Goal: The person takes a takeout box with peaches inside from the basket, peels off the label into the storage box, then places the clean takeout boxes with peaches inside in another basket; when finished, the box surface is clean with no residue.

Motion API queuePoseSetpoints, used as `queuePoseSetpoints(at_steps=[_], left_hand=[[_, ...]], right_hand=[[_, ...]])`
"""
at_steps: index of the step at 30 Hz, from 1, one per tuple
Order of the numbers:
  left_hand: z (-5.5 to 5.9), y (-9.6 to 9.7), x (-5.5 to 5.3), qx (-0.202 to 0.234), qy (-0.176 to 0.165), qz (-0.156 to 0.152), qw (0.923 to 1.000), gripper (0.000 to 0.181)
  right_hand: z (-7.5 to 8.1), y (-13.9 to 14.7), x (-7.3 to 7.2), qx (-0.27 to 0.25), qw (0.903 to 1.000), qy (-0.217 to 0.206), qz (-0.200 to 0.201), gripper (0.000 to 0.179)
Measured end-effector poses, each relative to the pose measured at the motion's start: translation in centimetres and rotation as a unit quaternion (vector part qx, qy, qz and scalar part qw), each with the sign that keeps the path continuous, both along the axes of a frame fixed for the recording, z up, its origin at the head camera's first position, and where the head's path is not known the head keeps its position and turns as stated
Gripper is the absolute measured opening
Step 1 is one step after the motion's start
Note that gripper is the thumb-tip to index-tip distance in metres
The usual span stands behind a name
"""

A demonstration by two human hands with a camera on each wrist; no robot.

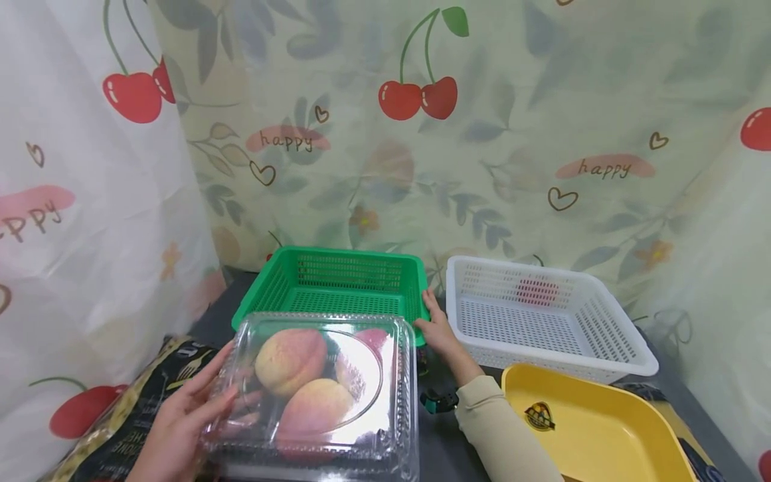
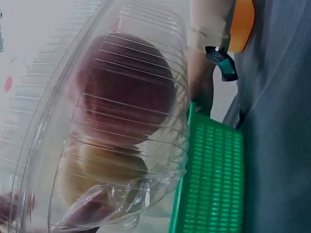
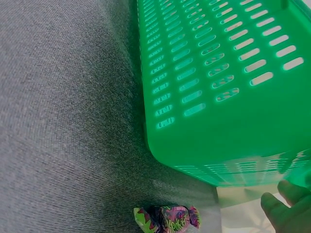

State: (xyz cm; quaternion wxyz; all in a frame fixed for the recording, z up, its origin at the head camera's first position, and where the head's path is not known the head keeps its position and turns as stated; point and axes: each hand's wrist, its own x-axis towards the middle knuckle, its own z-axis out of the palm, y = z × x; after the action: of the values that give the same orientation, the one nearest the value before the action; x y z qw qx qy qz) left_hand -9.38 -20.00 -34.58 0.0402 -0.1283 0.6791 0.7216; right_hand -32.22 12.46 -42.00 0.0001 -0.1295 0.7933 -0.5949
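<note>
A clear plastic clamshell box (image 1: 394,402) with several peaches (image 1: 292,361) inside is held up in front of the green basket. My left hand (image 1: 183,415) grips it by its left side, with fingers visible through the plastic. In the left wrist view the ribbed box wall (image 2: 160,121) fills much of the picture, and the peaches show through. Behind the box stands the green slotted basket (image 1: 349,261), its front side partly hidden. My right hand (image 1: 442,331) touches the basket's right end, fingers fairly straight along the rim. Fingertips (image 3: 274,206) show beside the basket in the right wrist view.
A white basket (image 1: 548,355) stands at the right rear, with a yellow tray (image 1: 590,415) before it. Black printed bags (image 1: 187,365) lie at the left. A small wrapped candy (image 3: 170,218) lies on the dark grey tabletop (image 3: 63,121). Patterned curtains (image 1: 361,187) surround the table.
</note>
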Motion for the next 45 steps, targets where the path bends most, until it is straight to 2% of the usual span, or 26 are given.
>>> queuePoseSetpoints(at_steps=[3, 8, 10, 14, 19, 27, 37, 45], left_hand=[[0.9, -0.1, -0.9, 0.0, 0.034, -0.014, 0.9993, 0.06], [1.7, -0.2, -2.8, -0.006, 0.092, -0.022, 0.9955, 0.062], [2.0, -0.2, -3.5, -0.007, 0.106, -0.024, 0.994, 0.063], [2.5, 0.0, -4.8, -0.011, 0.134, -0.024, 0.9906, 0.063], [2.9, 0.1, -6.5, -0.014, 0.161, -0.022, 0.9866, 0.063], [3.2, 0.5, -9.3, -0.003, 0.152, -0.02, 0.9882, 0.063], [2.6, 2.2, -12.7, 0.007, 0.147, -0.004, 0.9891, 0.06], [2.2, 3.0, -15.1, 0.011, 0.14, 0.007, 0.9901, 0.061]], right_hand=[[0.4, -0.1, 0.1, 0.011, 0.9999, -0.012, -0.004, 0.075], [0.0, 0.0, -0.1, 0.008, 1.0, -0.001, 0.0, 0.077], [0.5, 0.0, 0.3, -0.004, 1.0, 0.003, 0.008, 0.077], [0.5, 0.1, 0.3, -0.007, 0.9999, 0.007, 0.012, 0.077], [-0.2, 0.0, -0.3, 0.001, 0.9998, 0.018, 0.011, 0.077], [0.0, -0.1, -0.2, 0.002, 0.9998, 0.016, 0.014, 0.075], [0.0, 0.1, -0.2, 0.011, 0.9997, 0.017, 0.014, 0.069], [-0.1, 0.1, -0.2, 0.005, 0.9999, 0.003, 0.01, 0.073]])
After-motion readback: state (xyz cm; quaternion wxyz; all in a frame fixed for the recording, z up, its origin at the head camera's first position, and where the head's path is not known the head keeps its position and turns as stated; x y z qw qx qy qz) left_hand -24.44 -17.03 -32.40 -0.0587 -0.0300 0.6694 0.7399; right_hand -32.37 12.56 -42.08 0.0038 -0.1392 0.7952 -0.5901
